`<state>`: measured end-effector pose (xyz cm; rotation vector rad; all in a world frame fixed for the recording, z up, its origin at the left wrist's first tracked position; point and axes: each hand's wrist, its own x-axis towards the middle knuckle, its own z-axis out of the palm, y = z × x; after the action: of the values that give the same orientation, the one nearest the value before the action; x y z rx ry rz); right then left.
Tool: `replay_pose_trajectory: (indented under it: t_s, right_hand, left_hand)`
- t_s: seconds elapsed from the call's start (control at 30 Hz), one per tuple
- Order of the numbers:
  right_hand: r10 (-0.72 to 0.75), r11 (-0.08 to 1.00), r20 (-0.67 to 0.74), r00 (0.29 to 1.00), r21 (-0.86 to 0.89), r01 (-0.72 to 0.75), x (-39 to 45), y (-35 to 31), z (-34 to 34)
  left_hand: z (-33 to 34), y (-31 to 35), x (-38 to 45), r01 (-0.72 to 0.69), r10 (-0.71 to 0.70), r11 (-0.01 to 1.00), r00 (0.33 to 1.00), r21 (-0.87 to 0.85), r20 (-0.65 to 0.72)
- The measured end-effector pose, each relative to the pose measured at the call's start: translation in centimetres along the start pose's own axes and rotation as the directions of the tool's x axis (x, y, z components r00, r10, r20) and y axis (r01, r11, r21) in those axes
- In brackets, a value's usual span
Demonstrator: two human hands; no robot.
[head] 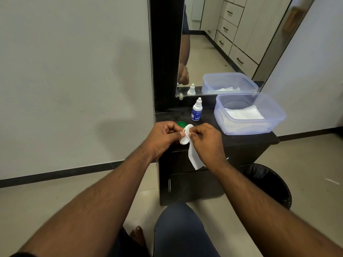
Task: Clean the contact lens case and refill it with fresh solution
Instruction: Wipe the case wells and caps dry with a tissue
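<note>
My left hand (164,135) grips the white contact lens case (185,138) above the front left corner of the black cabinet top (246,139). My right hand (206,140) pinches a white tissue (194,156) against the case; the tissue's tail hangs down below the hands. A green cap (181,124) lies on the cabinet top just behind my left fingers, partly hidden. The small white solution bottle with a blue label (196,110) stands upright and capped behind the hands.
A clear plastic tub (274,119) holding folded white tissues sits at the right of the cabinet top. A mirror (222,43) rises behind it. A black-lined waste bin (269,180) stands on the floor to the right. My knee (181,229) is below.
</note>
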<state>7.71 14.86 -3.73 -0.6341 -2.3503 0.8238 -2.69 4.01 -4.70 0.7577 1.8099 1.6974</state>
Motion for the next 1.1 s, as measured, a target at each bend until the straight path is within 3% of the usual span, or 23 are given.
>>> replay_pose_trajectory:
  t_s: [0.2, 0.27, 0.33, 0.4, 0.47, 0.53, 0.6, 0.67, 0.73, 0.9, 1.0, 1.1]
  right_hand:
    - [0.301, 0.922, -0.002, 0.954, 0.256, -0.291, 0.0, -1.3, 0.9]
    - [0.462, 0.807, 0.025, 0.886, 0.401, -0.433, 0.6, -1.5, 1.5]
    - [0.672, 0.55, 0.154, 0.724, 0.551, -0.628, 1.5, -1.7, 1.9]
    - [0.744, 0.364, 0.259, 0.616, 0.616, -0.699, 2.1, -1.7, 2.0]
    - [0.735, 0.428, 0.213, 0.644, 0.59, -0.684, 2.1, -1.7, 2.0]
    - [0.609, 0.688, 0.068, 0.79, 0.45, -0.569, 1.4, -2.0, 1.7]
    - [0.347, 0.918, -0.028, 0.938, 0.215, -0.333, 0.7, -2.2, 1.0]
    - [0.153, 0.988, 0.002, 0.988, 0.028, -0.153, 0.6, -2.2, 0.6]
    - [0.062, 0.994, 0.073, 0.995, -0.096, -0.055, 1.0, -2.0, 0.2]
    - [-0.204, 0.849, 0.304, 0.931, -0.418, 0.322, 2.1, -1.7, -1.4]
    - [-0.415, 0.592, 0.436, 0.799, -0.538, 0.601, 2.7, -0.8, -1.9]
    - [-0.531, 0.366, 0.56, 0.636, -0.525, 0.769, 3.2, 0.2, -2.5]
  left_hand:
    - [0.1, -0.1, -0.3, -0.078, 0.079, 0.996, 0.997, 0.053, -0.017]
    - [0.2, -0.1, -0.3, -0.098, 0.099, 0.994, 0.995, 0.058, -0.022]
    - [0.3, 0.0, -0.3, -0.098, 0.1, 0.992, 0.995, 0.073, -0.022]
    - [0.3, 0.0, -0.2, -0.091, 0.094, 0.992, 0.995, 0.085, -0.024]
    - [0.3, -0.2, -0.2, -0.086, 0.09, 0.991, 0.995, 0.103, -0.033]
    - [0.4, -0.3, -0.2, -0.1, 0.105, 0.989, 0.994, 0.106, -0.034]
    - [0.3, -0.4, -0.2, -0.128, 0.13, 0.988, 0.991, 0.08, -0.022]
    - [0.1, -0.4, -0.1, -0.131, 0.133, 0.988, 0.991, 0.081, -0.02]
    - [0.0, -0.4, 0.0, -0.119, 0.121, 0.989, 0.992, 0.087, -0.022]
    - [0.1, -0.3, 0.0, -0.098, 0.099, 0.991, 0.995, 0.089, -0.01]
    - [0.1, -0.2, 0.1, -0.072, 0.074, 0.993, 0.997, 0.09, -0.02]
    - [0.1, -0.1, 0.1, -0.037, 0.038, 0.993, 0.999, 0.113, -0.005]
